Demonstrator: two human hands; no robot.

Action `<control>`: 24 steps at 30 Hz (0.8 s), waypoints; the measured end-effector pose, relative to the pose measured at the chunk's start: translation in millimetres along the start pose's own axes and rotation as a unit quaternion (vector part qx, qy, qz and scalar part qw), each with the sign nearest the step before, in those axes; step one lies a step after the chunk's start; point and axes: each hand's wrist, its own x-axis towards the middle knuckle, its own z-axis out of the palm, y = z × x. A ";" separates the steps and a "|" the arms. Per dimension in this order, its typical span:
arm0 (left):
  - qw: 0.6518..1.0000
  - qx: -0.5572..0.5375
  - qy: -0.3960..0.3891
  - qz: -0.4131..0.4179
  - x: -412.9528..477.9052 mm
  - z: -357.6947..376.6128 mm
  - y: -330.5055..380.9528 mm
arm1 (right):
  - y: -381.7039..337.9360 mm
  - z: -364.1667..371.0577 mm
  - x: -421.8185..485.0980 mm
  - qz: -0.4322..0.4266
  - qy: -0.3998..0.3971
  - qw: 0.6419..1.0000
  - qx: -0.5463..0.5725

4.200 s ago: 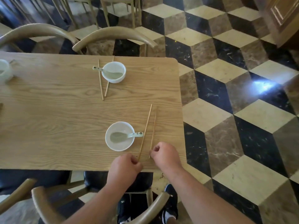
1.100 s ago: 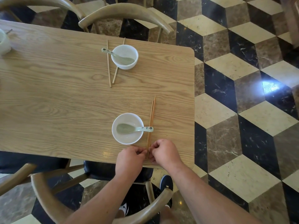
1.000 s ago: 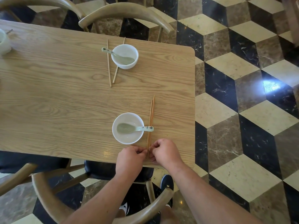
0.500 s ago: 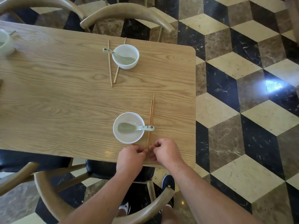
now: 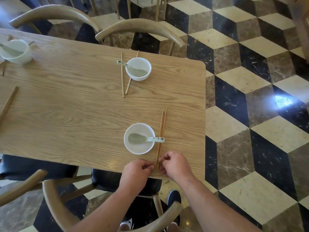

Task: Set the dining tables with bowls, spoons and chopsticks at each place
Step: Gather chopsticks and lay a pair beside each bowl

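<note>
Squaring up chopsticks (image 5: pixel 161 131) at the near place setting, lower centre of the frame; left hand (image 5: pixel 137 171) and right hand (image 5: pixel 175 166) both curling in, fingertips pinching the near ends of the pair from either side at the table (image 5: pixel 66 114) edge; neither hand nearer, both meeting at the same spot. Lying side by side and touching, long axis running up the frame away from the fingers, leaning slightly right; passing just right of the bowl (image 5: pixel 139 138), under the handle of the spoon (image 5: pixel 145 139) resting in it. Likely finishing the alignment; letting go without nudging the pair being the thing to watch. Showing at upper centre, a second bowl (image 5: pixel 138 69) with spoon and splayed chopsticks; at upper left, a third bowl (image 5: pixel 15 51).
</note>
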 end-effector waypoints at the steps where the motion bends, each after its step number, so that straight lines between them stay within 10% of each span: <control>1: 1.000 -0.010 0.000 -0.005 -0.5 -1.4 -2.2 | -1.1 -0.4 0.2 0.002 -0.004 1.000 0.009; 10: 0.957 -0.234 0.158 -0.067 11.5 -55.1 -12.2 | -19.1 -28.2 -2.2 -0.059 0.103 0.992 0.047; 24: 0.962 -0.269 0.042 -0.032 35.1 -76.7 16.3 | -73.1 -16.4 26.2 -0.063 -0.019 0.998 -0.014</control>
